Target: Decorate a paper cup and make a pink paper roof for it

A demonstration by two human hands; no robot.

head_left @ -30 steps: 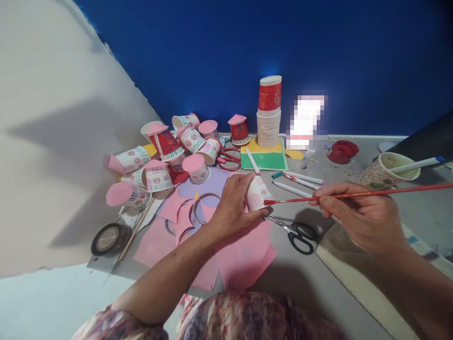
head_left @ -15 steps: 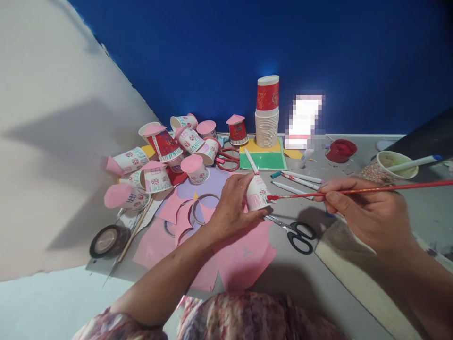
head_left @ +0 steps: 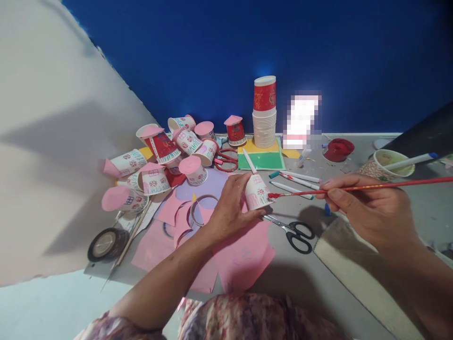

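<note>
Right grip, pinched on red paintbrush; shaft pointing left, bristles at right side of white cup, clasped in left grip.

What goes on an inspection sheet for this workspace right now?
Surface: grey table, partly covered by pink paper.
Job's things: white cup, tilted, wide end down; paintbrush, its red tip apparently touching the cup near the rim.
Clutter: pink-topped cups, cup stack, black-handled scissors, pens, tape roll.
Grips: left grip holds the cup; right grip holds the paintbrush.
Cables: nothing seen.
Surroundings: blue wall behind.
</note>
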